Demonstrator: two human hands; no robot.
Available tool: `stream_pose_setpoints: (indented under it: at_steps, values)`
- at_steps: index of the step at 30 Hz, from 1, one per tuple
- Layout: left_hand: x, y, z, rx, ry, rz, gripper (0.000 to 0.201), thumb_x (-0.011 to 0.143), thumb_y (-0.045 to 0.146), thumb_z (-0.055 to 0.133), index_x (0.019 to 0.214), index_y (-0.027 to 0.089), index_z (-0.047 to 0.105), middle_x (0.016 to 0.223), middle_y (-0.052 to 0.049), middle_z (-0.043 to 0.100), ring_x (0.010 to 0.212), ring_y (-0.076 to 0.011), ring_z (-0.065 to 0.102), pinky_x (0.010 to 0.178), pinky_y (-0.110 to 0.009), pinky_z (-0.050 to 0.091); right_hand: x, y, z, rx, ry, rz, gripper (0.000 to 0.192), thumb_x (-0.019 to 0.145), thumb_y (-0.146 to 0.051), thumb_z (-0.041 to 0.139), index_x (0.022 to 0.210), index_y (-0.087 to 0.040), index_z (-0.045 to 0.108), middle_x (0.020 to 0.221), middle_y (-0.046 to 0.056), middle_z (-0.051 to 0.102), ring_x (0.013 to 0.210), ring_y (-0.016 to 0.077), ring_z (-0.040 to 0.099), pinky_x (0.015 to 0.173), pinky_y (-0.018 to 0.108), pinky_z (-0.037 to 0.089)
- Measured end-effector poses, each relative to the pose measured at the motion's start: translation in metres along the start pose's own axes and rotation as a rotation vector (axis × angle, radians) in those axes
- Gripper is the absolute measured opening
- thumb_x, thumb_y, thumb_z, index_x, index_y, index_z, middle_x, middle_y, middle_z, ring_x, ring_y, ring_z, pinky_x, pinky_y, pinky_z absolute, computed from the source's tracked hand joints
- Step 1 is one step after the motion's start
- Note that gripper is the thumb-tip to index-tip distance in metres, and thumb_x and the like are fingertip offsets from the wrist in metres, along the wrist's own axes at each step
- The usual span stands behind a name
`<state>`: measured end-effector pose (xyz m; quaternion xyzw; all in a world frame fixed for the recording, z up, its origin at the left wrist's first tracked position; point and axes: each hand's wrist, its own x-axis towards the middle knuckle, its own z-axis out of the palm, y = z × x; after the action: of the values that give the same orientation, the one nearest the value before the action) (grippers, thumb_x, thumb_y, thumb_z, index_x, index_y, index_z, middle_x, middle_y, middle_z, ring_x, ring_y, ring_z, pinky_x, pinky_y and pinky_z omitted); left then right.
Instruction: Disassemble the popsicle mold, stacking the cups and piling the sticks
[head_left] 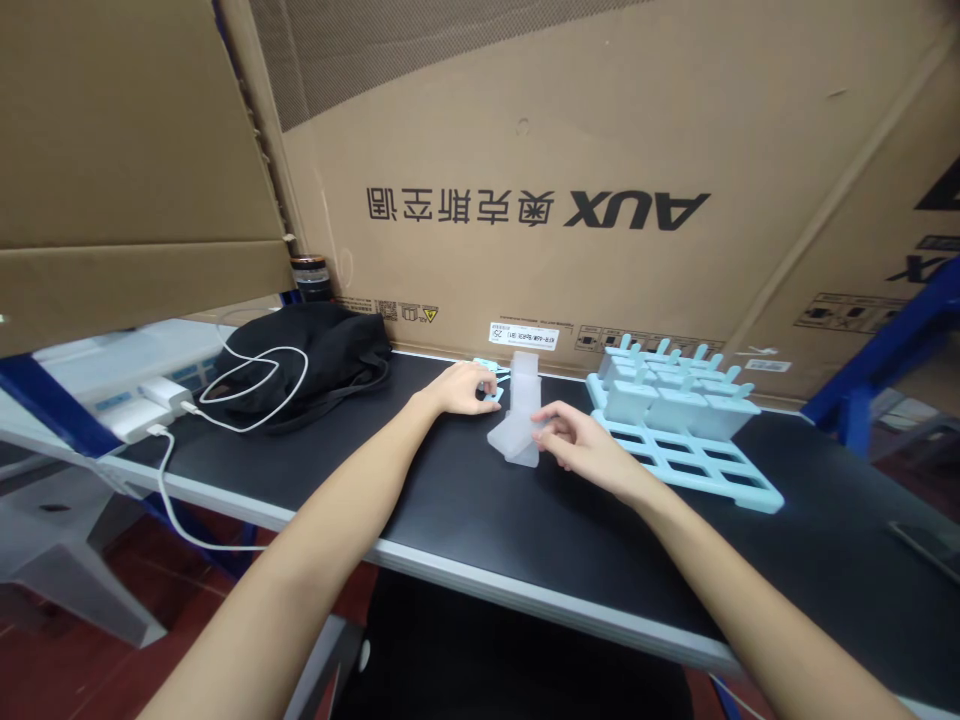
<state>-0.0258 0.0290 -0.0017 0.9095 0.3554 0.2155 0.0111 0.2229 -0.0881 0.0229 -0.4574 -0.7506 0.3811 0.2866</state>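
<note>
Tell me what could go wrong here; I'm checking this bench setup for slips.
1. The clear popsicle moulds stand loosely stacked by the right hand; a nudge could topple them.
2. The left hand covers a small blue stick lid; it may slide away.
3. The white charging cable hangs off the table edge and could snag.

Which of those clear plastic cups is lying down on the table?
The clear mold cup by the right hand lies flat; the other clear cup behind it stands upright.
</note>
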Motion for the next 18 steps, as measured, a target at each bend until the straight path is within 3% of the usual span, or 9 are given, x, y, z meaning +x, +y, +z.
stream_pose_setpoints:
  at_steps: [7, 13, 18]
  values:
    - [-0.0013, 0.0053, -0.0029, 0.076, 0.027, -0.027, 0.020, 0.076, 0.029, 0.058, 0.095, 0.023, 0.061, 0.093, 0.001, 0.070, 0.078, -0.0159, 0.064, 0.073, -0.028, 0.045, 0.0036, 0.0077, 0.0027, -0.197, 0.101, -0.038, 0.030, 0.085, -0.052, 0.053, 0.086, -0.023, 0.049, 0.064, -0.006, 0.050, 0.059, 0.0109, 0.047, 0.057, 0.025, 0.036]
    - [-0.0014, 0.0056, -0.0026, 0.103, 0.059, -0.114, 0.030, 0.082, 0.024, 0.050, 0.112, 0.026, 0.055, 0.092, 0.002, 0.071, 0.078, -0.0165, 0.065, 0.071, -0.028, 0.045, 0.0021, 0.0078, 0.0040, -0.306, 0.131, -0.074, 0.029, 0.082, -0.049, 0.057, 0.089, -0.024, 0.044, 0.065, -0.008, 0.048, 0.056, 0.0106, 0.046, 0.058, 0.025, 0.037]
    - [-0.0013, 0.0020, 0.0014, 0.197, 0.086, -0.127, 0.018, 0.085, 0.027, 0.048, 0.100, 0.025, 0.058, 0.095, 0.000, 0.069, 0.087, -0.0196, 0.062, 0.076, -0.031, 0.046, 0.0022, 0.0088, 0.0049, -0.295, 0.104, -0.111, 0.026, 0.083, -0.046, 0.056, 0.093, -0.024, 0.045, 0.069, -0.006, 0.050, 0.057, 0.0106, 0.048, 0.057, 0.026, 0.039]
